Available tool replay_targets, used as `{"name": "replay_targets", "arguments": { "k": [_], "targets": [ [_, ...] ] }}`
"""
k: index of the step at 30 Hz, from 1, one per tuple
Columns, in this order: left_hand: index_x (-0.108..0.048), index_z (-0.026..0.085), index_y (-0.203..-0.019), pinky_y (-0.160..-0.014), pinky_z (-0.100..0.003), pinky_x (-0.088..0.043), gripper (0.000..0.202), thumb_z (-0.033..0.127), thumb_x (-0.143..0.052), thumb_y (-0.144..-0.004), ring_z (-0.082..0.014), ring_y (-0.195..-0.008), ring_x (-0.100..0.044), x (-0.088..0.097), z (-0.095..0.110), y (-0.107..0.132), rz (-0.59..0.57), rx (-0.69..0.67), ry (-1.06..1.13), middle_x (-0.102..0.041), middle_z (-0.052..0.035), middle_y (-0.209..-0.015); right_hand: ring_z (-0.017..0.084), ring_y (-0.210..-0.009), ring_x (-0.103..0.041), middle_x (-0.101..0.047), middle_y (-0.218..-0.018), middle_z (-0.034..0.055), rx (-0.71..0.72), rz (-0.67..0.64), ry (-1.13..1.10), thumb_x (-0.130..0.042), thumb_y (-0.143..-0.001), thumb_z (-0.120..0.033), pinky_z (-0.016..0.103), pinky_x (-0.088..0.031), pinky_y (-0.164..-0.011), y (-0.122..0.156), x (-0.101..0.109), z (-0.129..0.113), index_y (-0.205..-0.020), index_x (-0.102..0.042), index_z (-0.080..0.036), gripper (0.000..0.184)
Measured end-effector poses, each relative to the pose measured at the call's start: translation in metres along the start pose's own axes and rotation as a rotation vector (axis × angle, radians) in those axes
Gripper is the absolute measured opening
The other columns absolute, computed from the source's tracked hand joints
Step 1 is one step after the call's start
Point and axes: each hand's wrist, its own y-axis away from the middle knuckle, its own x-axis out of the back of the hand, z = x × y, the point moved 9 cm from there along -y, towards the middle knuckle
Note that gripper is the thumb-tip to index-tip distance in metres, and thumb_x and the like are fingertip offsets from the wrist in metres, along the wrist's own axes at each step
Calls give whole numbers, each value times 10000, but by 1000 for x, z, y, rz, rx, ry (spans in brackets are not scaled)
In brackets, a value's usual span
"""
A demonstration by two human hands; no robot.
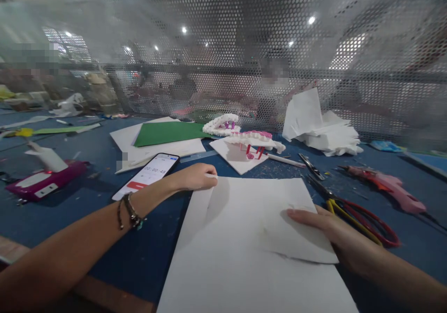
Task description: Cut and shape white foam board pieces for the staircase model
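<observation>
A large white sheet (244, 248) lies on the blue table (87, 182) right in front of me. My left hand (193, 177) rests curled at the sheet's far left corner, fingers closed and pinching its edge. My right hand (323, 222) lies on the sheet's right side, fingers wrapped under a lifted fold of the paper. A smartphone (148, 174) showing a running timer lies just left of my left wrist, which wears dark bracelets.
Scissors with red and yellow handles (356, 215) lie right of my right hand, a pink glue gun (387, 187) beyond them. Farther back are a white-and-pink foam model (249, 140), a green sheet (167, 132), a stack of white foam sheets (324, 131), a small cutter (310, 166) and a magenta device (44, 180). A perforated metal screen closes off the back.
</observation>
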Motion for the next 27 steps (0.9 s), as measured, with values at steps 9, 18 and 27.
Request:
{"name": "replay_targets", "arguments": {
  "k": [9,18,27],
  "targets": [
    [-457,183,-626,-492,-211,-313,158,326,-403,-585,-121,-548,-430,-6,0,2,-35,19,49,-458,26,-597,144,-514,-600,-662,-653,26,-59,102,-18,-613,-665,-225,231,-468,-492,5,4,4,-961,-544,-154,312],
    [-482,178,-612,-502,-230,-303,141,290,-412,-562,-140,-559,-439,-7,-2,1,10,63,-54,-478,8,-589,147,-498,-591,-632,-573,-4,-51,169,-58,-593,-671,-207,227,-453,-476,12,2,4,-899,-558,-176,233],
    [-479,178,-599,-460,-222,-278,107,264,-442,-547,-130,-519,-440,-8,0,-1,51,65,-68,-500,11,-570,126,-404,-546,-614,-529,-16,-42,173,-61,-586,-694,-220,211,-406,-395,18,3,-2,-955,-522,-158,276]
  ]
}}
